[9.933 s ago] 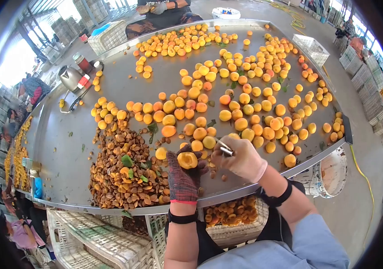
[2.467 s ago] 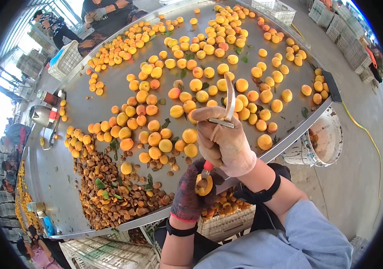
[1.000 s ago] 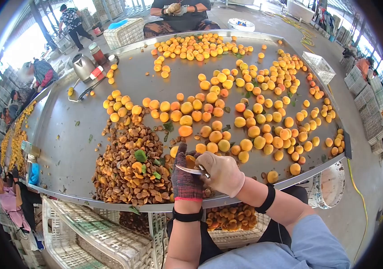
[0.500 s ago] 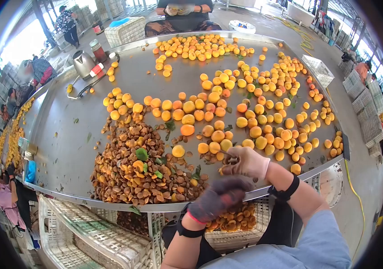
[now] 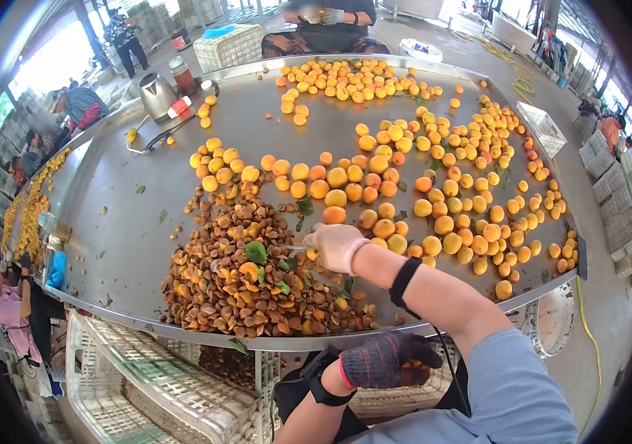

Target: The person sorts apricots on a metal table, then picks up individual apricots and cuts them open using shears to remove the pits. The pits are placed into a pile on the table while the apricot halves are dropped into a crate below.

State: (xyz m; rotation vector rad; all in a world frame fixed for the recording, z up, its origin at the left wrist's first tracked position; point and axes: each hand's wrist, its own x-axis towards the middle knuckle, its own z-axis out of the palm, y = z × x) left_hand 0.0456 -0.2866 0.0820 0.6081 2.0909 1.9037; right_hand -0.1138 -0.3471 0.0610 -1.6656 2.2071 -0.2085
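My right hand (image 5: 336, 248), in a pale glove, reaches over the right side of the pit heap and is closed round a thin metal tool (image 5: 296, 248) that points left. An orange apricot (image 5: 312, 254) shows right under its fingers. The heap of brown apricot pits (image 5: 216, 266) has some orange flesh and green leaves among it. My left hand (image 5: 390, 360), in a dark knitted glove with red trim, is below the table's front edge, palm down, over a crate (image 5: 375, 403) by my lap. Its fingers are loosely bent and apart, and what lies under it is mostly hidden.
Whole apricots (image 5: 471, 222) spread over the metal table (image 5: 123, 229), which has a raised rim. A kettle (image 5: 156, 96) and a jar (image 5: 182, 76) stand at the back left. Plastic crates (image 5: 160, 377) sit below the front edge. A person (image 5: 327, 29) sits opposite.
My right hand has moved left from the apricots to the pit heap with the tool. My left hand has dropped from the table edge down over the crate. The view has shifted slightly.
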